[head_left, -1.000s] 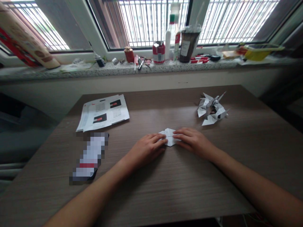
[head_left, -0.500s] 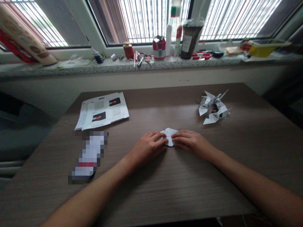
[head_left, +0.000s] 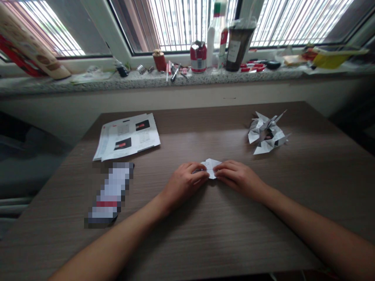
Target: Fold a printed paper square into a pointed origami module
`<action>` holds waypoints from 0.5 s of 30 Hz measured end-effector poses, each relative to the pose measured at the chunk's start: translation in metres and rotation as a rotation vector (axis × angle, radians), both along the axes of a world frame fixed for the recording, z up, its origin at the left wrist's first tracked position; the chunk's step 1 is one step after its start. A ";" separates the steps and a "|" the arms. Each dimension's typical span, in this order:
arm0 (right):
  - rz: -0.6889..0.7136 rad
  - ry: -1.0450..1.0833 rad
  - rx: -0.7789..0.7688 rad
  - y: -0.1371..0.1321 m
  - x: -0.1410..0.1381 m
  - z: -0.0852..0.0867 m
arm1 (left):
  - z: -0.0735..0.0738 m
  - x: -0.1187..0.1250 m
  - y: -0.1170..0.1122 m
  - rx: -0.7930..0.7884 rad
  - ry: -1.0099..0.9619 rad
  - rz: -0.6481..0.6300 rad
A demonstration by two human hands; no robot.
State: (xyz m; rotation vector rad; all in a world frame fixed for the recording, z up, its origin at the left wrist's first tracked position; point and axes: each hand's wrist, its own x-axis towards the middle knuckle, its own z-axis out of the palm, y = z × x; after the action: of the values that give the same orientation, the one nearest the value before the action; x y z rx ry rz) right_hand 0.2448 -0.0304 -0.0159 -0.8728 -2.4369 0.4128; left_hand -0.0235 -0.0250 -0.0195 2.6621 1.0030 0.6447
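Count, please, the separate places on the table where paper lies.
3: a small folded paper between the left hand and right hand, printed sheets at the far left, a folded paper cluster at the far right. Paper under the hands could be hidden.

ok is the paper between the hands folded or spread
Folded: the paper shows crease lines and an angular outline between the fingers.

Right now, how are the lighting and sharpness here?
Head view: the windows look overexposed and the table has a faint sheen; same head view: soft shadows by the left hand and right hand, print on the folded paper unreadable, blocky pixelation covering an item at left.
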 end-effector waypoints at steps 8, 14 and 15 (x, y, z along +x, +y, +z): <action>-0.025 0.028 -0.032 -0.001 -0.002 -0.002 | 0.001 0.002 -0.001 -0.004 -0.020 0.005; -0.094 0.085 -0.075 -0.002 -0.007 -0.003 | 0.003 0.007 0.000 -0.078 -0.067 0.050; -0.105 0.089 -0.079 -0.002 -0.007 -0.004 | 0.004 0.008 0.001 -0.089 -0.079 0.056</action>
State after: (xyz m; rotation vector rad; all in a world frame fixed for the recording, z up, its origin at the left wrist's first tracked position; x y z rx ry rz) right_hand 0.2376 -0.0327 -0.0194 -0.9893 -2.2955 0.5018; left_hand -0.0159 -0.0243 -0.0157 2.5195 1.0627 0.6936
